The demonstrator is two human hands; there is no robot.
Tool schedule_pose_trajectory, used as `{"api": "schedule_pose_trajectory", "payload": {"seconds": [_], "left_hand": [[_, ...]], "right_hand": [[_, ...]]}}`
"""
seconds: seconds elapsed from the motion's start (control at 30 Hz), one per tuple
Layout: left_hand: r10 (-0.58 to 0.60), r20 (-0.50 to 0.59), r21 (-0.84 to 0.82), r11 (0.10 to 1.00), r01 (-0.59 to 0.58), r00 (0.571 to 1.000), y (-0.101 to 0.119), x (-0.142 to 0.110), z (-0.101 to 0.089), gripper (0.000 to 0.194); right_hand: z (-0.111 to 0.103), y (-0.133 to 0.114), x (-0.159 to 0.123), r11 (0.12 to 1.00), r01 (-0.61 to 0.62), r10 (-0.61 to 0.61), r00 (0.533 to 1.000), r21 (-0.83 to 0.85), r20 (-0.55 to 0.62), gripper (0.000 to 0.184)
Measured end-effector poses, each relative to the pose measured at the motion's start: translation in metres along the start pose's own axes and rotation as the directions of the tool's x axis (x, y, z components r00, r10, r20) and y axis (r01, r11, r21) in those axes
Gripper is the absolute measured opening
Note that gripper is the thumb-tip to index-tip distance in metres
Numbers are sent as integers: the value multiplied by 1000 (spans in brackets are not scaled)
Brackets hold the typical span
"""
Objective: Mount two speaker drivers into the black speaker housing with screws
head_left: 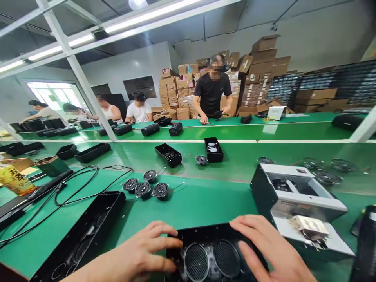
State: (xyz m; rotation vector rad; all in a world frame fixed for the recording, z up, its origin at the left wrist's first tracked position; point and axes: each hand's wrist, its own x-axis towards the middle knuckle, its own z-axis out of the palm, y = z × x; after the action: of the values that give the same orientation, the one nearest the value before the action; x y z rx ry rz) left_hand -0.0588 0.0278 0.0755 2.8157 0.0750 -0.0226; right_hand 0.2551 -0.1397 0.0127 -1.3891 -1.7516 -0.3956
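Note:
A black speaker housing (212, 258) lies open side up at the front edge of the view, two round mesh grilles showing inside. Around its left end my left hand (147, 248) is closed, fingertips over the rim. My right hand (264, 246) grips the right end, thumb reaching over the inside wall. To the left rests a longer open black housing (85, 235) with round openings. Beyond my hands several small round speaker drivers (143, 189) with thin wires lie grouped on the green bench (199, 203).
At right stands a white and dark machine (299, 196) with a metal block on its ledge. Black cables (96, 196) loop across the left side. Past them, a conveyor (188, 172) carries two open housings (168, 154) and drivers. Opposite, a person (213, 92) works.

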Motion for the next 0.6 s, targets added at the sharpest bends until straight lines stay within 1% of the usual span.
{"api": "schedule_pose_trajectory", "payload": {"seconds": [0.03, 0.07, 0.1, 0.13, 0.2, 0.23, 0.27, 0.3, 0.33, 0.37, 0.43, 0.5, 0.6], "left_hand": [[-82, -97, 52, 995, 87, 992, -11, -6, 5, 51], [-188, -208, 96, 973, 211, 960, -24, -11, 9, 49], [-322, -322, 127, 917, 377, 890, -39, -15, 12, 48], [-439, -405, 130, 840, 526, 802, -54, -17, 14, 47], [-594, -487, 113, 685, 720, 641, -86, -19, 14, 44], [-649, -493, 108, 615, 781, 579, -100, -18, 13, 43], [-694, -485, 109, 555, 825, 531, -113, -17, 13, 44], [-732, -469, 115, 505, 855, 495, -124, -15, 12, 46], [-761, -446, 124, 469, 874, 471, -133, -13, 12, 47], [-783, -423, 136, 444, 886, 457, -140, -11, 13, 48], [-811, -387, 156, 412, 898, 439, -148, -6, 14, 47], [-829, -371, 162, 385, 909, 418, -151, -2, 14, 47], [-849, -365, 130, 359, 924, 381, -150, 4, 11, 47]], "right_hand": [[10, -3, 22, 1000, -3, 1, 997, 28, 74, 27], [22, -7, 44, 998, -12, 2, 984, 57, 179, 28], [36, -11, 67, 997, -49, 24, 942, 66, 335, 31], [52, -15, 89, 996, -49, 15, 905, 69, 426, 32], [90, -27, 129, 998, -18, -19, 844, 64, 536, 34], [110, -33, 145, 999, 1, -30, 808, 49, 589, 39], [131, -39, 160, 999, 19, -32, 770, 27, 637, 42], [150, -45, 171, 1000, 30, -20, 735, -2, 677, 44], [168, -50, 180, 999, 31, 3, 708, -36, 707, 45], [184, -55, 187, 997, 28, 33, 686, -71, 727, 46], [208, -61, 194, 992, 7, 89, 650, -123, 754, 46], [222, -63, 195, 990, -30, 128, 620, -140, 774, 45], [230, -57, 192, 989, -116, 144, 587, -94, 797, 44]]}}
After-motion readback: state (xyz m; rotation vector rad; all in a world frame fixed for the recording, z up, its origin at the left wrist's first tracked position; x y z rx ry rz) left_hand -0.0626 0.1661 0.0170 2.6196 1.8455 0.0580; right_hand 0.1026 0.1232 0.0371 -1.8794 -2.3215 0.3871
